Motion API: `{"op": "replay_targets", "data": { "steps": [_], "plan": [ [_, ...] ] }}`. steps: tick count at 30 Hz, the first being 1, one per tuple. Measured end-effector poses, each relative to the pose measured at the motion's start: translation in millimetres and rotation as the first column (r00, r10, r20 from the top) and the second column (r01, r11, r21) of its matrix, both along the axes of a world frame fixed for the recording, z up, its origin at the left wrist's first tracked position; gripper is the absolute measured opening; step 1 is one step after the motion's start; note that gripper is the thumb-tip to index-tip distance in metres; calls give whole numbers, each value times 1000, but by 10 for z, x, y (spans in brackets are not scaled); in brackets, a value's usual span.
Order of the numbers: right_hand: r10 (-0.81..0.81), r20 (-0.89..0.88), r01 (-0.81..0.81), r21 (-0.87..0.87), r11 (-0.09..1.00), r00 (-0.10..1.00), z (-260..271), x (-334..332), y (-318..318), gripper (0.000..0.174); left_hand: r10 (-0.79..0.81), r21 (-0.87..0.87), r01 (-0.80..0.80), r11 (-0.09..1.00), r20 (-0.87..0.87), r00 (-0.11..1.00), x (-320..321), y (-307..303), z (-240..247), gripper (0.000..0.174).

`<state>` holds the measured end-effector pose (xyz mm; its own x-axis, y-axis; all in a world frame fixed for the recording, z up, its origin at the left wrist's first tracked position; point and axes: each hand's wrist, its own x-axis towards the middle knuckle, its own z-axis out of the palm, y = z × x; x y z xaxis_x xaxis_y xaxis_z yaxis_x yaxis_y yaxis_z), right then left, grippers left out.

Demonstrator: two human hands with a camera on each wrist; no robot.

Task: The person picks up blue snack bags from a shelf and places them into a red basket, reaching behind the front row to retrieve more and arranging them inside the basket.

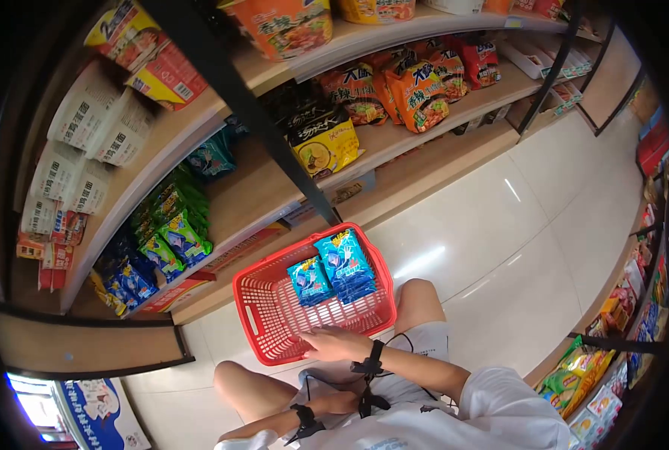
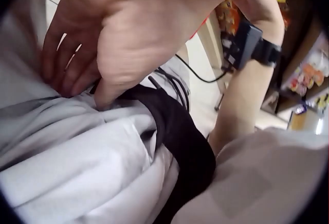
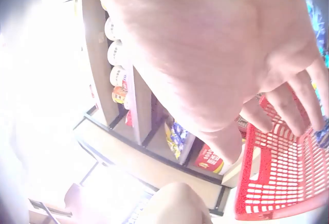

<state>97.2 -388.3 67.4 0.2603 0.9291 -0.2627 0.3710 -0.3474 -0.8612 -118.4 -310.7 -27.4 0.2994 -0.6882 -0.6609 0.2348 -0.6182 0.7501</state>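
Observation:
A red plastic basket (image 1: 253, 349) stands on the floor in front of the seated person. Inside it lie teal-blue snack packets, a larger stack (image 1: 347, 264) on the right and a smaller one (image 1: 309, 280) beside it. The right hand (image 1: 336, 346) reaches over the basket's near edge, its fingers loosely extended and holding nothing. In the right wrist view those fingers (image 3: 288, 108) overlap the basket's mesh. The left hand (image 1: 339, 403) rests on the lap; the left wrist view shows it (image 2: 128, 39) lying on the pale cloth with relaxed fingers, partly hidden there.
Shelves (image 1: 274, 217) curve around the left and far side, bearing green packets (image 1: 184, 238), white noodle cups (image 1: 83, 105), and yellow (image 1: 323, 146) and orange noodle bags (image 1: 417, 97). Another snack rack with yellow-green chip bags (image 1: 574, 375) stands at right. Tiled floor (image 1: 499, 255) lies between.

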Motion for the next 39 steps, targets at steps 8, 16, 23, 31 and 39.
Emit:
{"op": "replay_targets", "data": {
  "steps": [8,16,23,31,39],
  "plan": [
    [-52,-40,58,185,981,998,-516,300,-197,55,183,110,-166,980,-163,970,299,-259,91,27],
    [-8,-112,16,66,998,994,-412,1160,-261,48,392,241,-388,890,33,919,1263,-234,612,25],
    [35,-251,-7,109,994,967,-182,1610,-80,55,-112,264,16,964,357,927,1210,144,259,31],
    [-202,-372,297,220,929,906,-445,1392,235,49,401,-1,-459,889,488,775,1718,772,165,22],
    [-257,-731,489,119,864,632,325,1078,105,40,973,-310,-924,225,114,199,2380,1220,1988,28]
  ]
}}
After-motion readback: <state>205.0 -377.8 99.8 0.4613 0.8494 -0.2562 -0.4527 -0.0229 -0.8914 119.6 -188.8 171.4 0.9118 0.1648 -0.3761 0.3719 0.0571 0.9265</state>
